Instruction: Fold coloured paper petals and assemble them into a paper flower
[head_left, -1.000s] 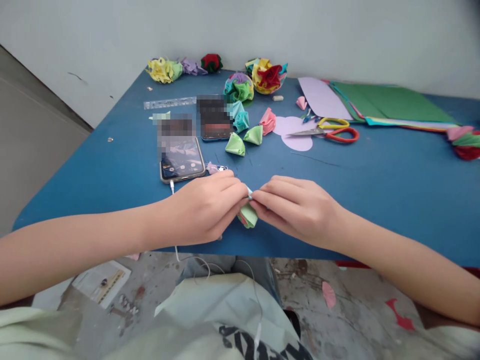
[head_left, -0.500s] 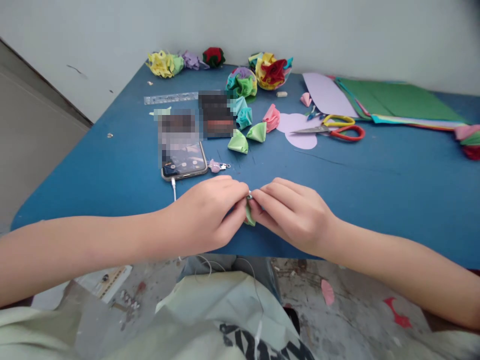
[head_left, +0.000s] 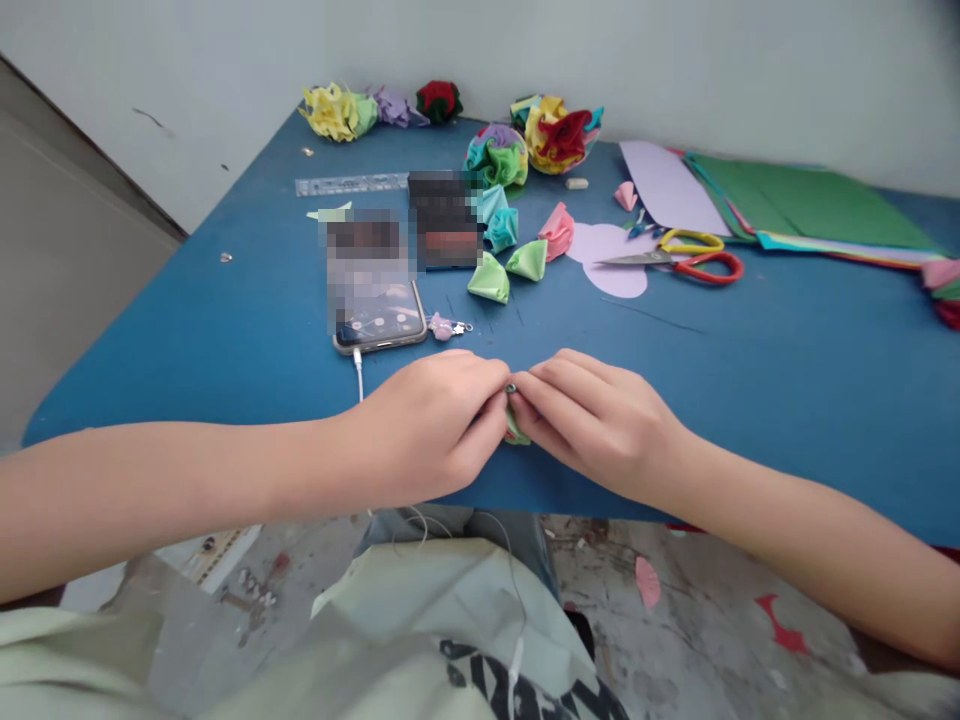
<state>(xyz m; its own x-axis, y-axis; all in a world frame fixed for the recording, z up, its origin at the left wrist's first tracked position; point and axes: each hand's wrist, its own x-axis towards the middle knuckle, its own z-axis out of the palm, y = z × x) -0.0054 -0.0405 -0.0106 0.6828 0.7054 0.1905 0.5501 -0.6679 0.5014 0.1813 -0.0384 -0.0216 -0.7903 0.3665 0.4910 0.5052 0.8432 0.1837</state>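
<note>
Close to the table's front edge, my left hand [head_left: 442, 420] and my right hand [head_left: 604, 420] meet, fingertips pinched together. Between them they grip a small light green folded paper piece [head_left: 516, 430]. A narrow rolled tip shows at the top, between the fingers; most of the piece is hidden. Beyond the hands lie two light green paper cones [head_left: 489, 280], a pink paper cone [head_left: 557, 232] and turquoise paper cones [head_left: 501, 229]. A phone [head_left: 382, 315] with a white cable and a pink charm [head_left: 442, 327] lies just past my left hand.
Yellow-and-red-handled scissors [head_left: 705, 258] lie partly on lilac paper [head_left: 615, 280]. Coloured sheets [head_left: 810, 200] are stacked at the back right. Finished paper flower balls [head_left: 559, 135] stand along the wall. A clear ruler [head_left: 352, 185] and a dark device [head_left: 446, 220] lie at the back left.
My hands stay pinched on the green paper piece, with its tip turned slightly. The view has shifted a little, so the table's things appear further right.
</note>
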